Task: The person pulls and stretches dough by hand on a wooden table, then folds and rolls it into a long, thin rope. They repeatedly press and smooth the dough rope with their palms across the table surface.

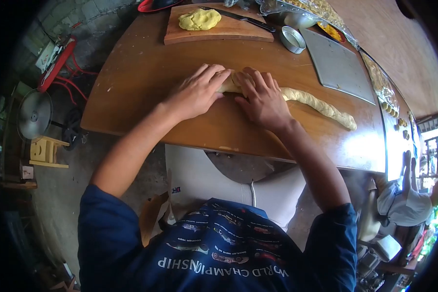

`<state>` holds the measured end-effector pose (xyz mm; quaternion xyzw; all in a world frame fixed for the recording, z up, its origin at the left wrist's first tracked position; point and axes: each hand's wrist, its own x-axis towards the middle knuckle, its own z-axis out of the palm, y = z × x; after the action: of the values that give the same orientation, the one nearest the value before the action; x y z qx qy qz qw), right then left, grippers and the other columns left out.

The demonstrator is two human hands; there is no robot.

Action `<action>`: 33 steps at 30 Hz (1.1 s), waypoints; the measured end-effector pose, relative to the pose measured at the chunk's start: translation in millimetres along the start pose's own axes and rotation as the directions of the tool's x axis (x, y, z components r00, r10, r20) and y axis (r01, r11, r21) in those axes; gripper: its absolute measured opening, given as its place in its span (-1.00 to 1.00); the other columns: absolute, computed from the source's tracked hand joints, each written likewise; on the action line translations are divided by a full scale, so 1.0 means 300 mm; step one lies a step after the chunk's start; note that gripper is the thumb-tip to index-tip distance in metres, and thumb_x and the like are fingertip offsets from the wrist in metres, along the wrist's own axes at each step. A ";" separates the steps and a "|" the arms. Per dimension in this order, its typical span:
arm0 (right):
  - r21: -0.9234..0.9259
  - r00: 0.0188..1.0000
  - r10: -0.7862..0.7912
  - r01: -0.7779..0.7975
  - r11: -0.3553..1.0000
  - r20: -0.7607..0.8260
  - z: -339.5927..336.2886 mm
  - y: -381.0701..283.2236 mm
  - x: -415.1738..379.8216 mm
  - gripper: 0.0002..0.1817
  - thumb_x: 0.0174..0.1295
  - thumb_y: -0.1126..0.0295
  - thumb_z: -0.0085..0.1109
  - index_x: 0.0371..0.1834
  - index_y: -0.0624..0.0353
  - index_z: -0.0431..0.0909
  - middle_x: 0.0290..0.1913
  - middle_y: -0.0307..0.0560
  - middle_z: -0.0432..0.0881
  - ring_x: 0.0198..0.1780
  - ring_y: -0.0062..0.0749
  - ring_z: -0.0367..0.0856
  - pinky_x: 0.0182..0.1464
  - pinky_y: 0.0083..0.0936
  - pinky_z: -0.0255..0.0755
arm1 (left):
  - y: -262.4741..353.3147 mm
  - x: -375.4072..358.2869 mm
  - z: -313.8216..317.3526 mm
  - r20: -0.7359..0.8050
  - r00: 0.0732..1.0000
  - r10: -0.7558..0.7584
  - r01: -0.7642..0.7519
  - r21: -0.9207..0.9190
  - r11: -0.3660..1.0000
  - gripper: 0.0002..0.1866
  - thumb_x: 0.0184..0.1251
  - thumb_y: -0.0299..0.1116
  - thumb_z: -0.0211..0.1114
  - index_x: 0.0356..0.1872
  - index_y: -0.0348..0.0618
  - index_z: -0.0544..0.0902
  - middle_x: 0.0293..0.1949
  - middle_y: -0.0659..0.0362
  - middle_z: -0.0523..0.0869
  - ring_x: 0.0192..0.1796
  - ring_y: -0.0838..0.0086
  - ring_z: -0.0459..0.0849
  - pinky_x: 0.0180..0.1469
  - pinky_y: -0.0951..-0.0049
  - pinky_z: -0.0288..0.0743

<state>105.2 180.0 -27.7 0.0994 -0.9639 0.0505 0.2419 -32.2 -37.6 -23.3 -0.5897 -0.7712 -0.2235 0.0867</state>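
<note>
A long, pale yellow dough rope [321, 106] lies across the wooden table, its bare length running out to the right and tapering toward a rounded end. My left hand [195, 92] curls its fingers over the rope's left part, covering that end. Beside it, my right hand [265, 99] has its bent fingers over the middle of the rope. The two hands are close together, with a short piece of dough showing between them. Both palms face down, so the dough beneath the fingers is hidden.
At the back, a wooden board [219, 35] carries a yellow dough lump [199, 19] and a knife [243, 18]. A round metal tin [293, 39] and a grey flat tray [338, 65] stand to its right. Another person [409, 202] sits at far right; a fan [34, 116] stands left.
</note>
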 end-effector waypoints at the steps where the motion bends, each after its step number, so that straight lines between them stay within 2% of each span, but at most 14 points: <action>1: 0.015 0.998 0.063 -0.063 0.998 0.011 0.027 0.019 0.021 -0.42 0.47 0.08 0.39 0.45 0.10 0.53 0.28 0.13 0.67 0.33 0.19 0.60 0.43 0.01 0.53 | -0.014 0.024 0.022 -0.059 0.998 -0.001 -0.001 -0.039 0.999 -0.40 0.48 -0.41 0.50 0.50 -0.24 0.59 0.37 0.02 0.64 0.39 0.01 0.62 0.42 0.03 0.59; 6: 0.050 0.975 0.162 -0.172 0.984 0.151 0.068 0.069 0.103 -0.52 0.50 0.09 0.38 0.32 0.12 0.63 0.24 0.12 0.75 0.29 0.10 0.70 0.34 -0.06 0.64 | -0.079 0.109 0.088 -0.030 0.987 -0.158 0.154 -0.097 0.983 -0.63 0.49 -0.48 0.46 0.26 -0.25 0.66 0.23 -0.07 0.73 0.28 -0.09 0.69 0.27 -0.04 0.62; 9: 0.079 0.962 0.254 -0.262 0.962 0.102 0.064 0.067 0.164 -0.58 0.56 0.01 0.31 0.15 0.16 0.72 0.10 0.12 0.84 0.19 0.10 0.82 0.22 0.00 0.72 | -0.117 0.166 0.100 -0.058 0.968 -0.244 0.233 -0.155 0.960 -0.78 0.51 -0.45 0.43 0.09 -0.24 0.69 0.06 -0.16 0.78 0.13 -0.20 0.75 0.14 -0.11 0.65; 10: 0.058 0.921 0.341 -0.356 0.933 0.188 0.052 0.067 0.194 -0.54 0.57 -0.06 0.28 0.10 0.16 0.74 0.01 0.18 0.85 0.11 0.18 0.83 0.17 0.08 0.71 | -0.124 0.183 0.101 -0.076 0.952 -0.296 0.279 -0.179 0.943 -0.83 0.52 -0.41 0.41 0.01 -0.23 0.70 -0.03 -0.21 0.81 0.04 -0.25 0.78 0.08 -0.15 0.67; 13: 0.015 0.847 0.459 -0.480 0.877 0.269 0.077 0.094 0.250 -0.47 0.57 -0.15 0.23 0.03 0.16 0.76 -0.12 0.26 0.86 -0.01 0.30 0.85 0.11 0.18 0.70 | -0.114 0.242 0.087 -0.012 0.918 -0.397 0.396 -0.062 0.916 -0.74 0.59 -0.17 0.33 -0.08 -0.19 0.75 -0.18 -0.22 0.85 -0.09 -0.26 0.84 -0.03 -0.24 0.71; 17: 0.045 0.817 0.521 -0.547 0.836 0.249 0.080 0.106 0.249 -0.47 0.56 -0.14 0.21 -0.02 0.18 0.77 -0.14 0.30 0.87 -0.04 0.35 0.85 0.11 0.21 0.69 | -0.116 0.245 0.115 -0.050 0.909 -0.413 0.411 -0.040 0.911 -0.70 0.58 -0.14 0.31 -0.13 -0.20 0.73 -0.19 -0.24 0.85 -0.09 -0.30 0.84 -0.03 -0.25 0.71; 20: 0.125 0.882 0.412 -0.446 0.886 0.230 0.063 0.099 0.169 -0.48 0.55 -0.12 0.20 0.01 0.18 0.76 -0.11 0.29 0.85 0.03 0.34 0.82 0.17 0.18 0.67 | -0.107 0.193 0.092 -0.102 0.938 -0.331 0.315 -0.142 0.938 -0.74 0.57 -0.19 0.39 -0.08 -0.22 0.71 -0.14 -0.25 0.82 0.02 -0.28 0.78 0.01 -0.14 0.69; 21: 0.213 0.953 0.271 -0.295 0.931 0.136 0.062 0.109 0.134 -0.50 0.52 -0.04 0.29 0.17 0.18 0.73 0.04 0.26 0.80 0.18 0.27 0.77 0.25 0.08 0.65 | -0.102 0.160 0.075 -0.127 0.964 -0.233 0.206 -0.196 0.959 -0.75 0.57 -0.22 0.40 -0.09 -0.24 0.72 -0.13 -0.22 0.83 0.04 -0.23 0.79 0.05 -0.08 0.69; 22: 0.211 0.954 0.271 -0.293 0.933 0.128 0.048 0.114 0.089 -0.50 0.52 -0.04 0.29 0.17 0.18 0.73 0.04 0.26 0.80 0.18 0.27 0.77 0.25 0.08 0.65 | -0.091 0.126 0.054 -0.154 0.979 -0.136 0.095 -0.247 0.964 -0.76 0.57 -0.24 0.41 -0.09 -0.25 0.74 -0.12 -0.18 0.84 0.06 -0.18 0.79 0.10 -0.02 0.68; 24: 0.254 0.995 0.077 -0.059 0.965 -0.063 0.017 0.132 -0.013 -0.45 0.48 0.01 0.38 0.36 0.12 0.65 0.31 0.24 0.67 0.37 0.22 0.65 0.43 0.05 0.54 | -0.060 0.045 -0.004 -0.200 0.979 -0.025 -0.012 -0.180 0.984 -0.76 0.57 -0.25 0.42 -0.05 -0.26 0.73 -0.08 -0.11 0.85 0.06 -0.10 0.79 0.13 0.02 0.66; 25: 0.254 0.995 0.078 -0.060 0.965 -0.060 -0.030 0.143 -0.043 -0.45 0.48 0.01 0.38 0.36 0.12 0.65 0.31 0.24 0.67 0.37 0.22 0.65 0.43 0.05 0.54 | -0.051 0.016 -0.038 -0.236 0.968 0.082 -0.111 -0.114 0.987 -0.75 0.58 -0.27 0.44 -0.01 -0.26 0.73 -0.04 -0.05 0.85 0.06 -0.02 0.80 0.17 0.07 0.64; 29: 0.294 0.968 0.218 -0.247 0.924 0.128 -0.166 0.231 -0.126 -0.41 0.47 0.03 0.41 0.43 0.13 0.62 0.32 0.09 0.65 0.39 0.18 0.60 0.47 0.07 0.46 | -0.104 -0.039 -0.100 -0.034 0.999 -0.020 0.011 -0.247 0.969 -0.52 0.57 -0.08 0.50 0.24 -0.25 0.66 0.15 -0.06 0.77 0.11 0.01 0.77 0.23 0.08 0.63; 32: 0.193 0.957 0.209 -0.248 0.949 0.201 -0.129 0.249 -0.141 -0.44 0.45 0.04 0.34 0.38 0.13 0.66 0.31 0.09 0.68 0.38 0.14 0.62 0.43 0.08 0.48 | 0.014 0.037 -0.053 -0.168 0.980 -0.106 0.068 -0.214 0.974 -0.62 0.60 -0.18 0.50 0.20 -0.21 0.67 0.18 -0.04 0.76 0.18 0.10 0.77 0.26 0.12 0.65; 33: 0.160 0.977 0.127 -0.155 0.975 0.174 -0.112 0.212 -0.133 -0.43 0.42 0.06 0.34 0.39 0.16 0.66 0.29 0.11 0.70 0.37 0.15 0.63 0.43 0.04 0.48 | 0.067 0.043 0.016 -0.193 0.974 -0.119 0.063 -0.275 0.959 -0.57 0.59 -0.06 0.49 0.19 -0.17 0.67 0.12 -0.03 0.75 0.19 0.06 0.77 0.24 0.06 0.66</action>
<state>141.3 253.5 -20.3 0.0550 -0.9770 0.1424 0.1488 -16.3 -20.0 -17.6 -0.5333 -0.7471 -0.3894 0.0759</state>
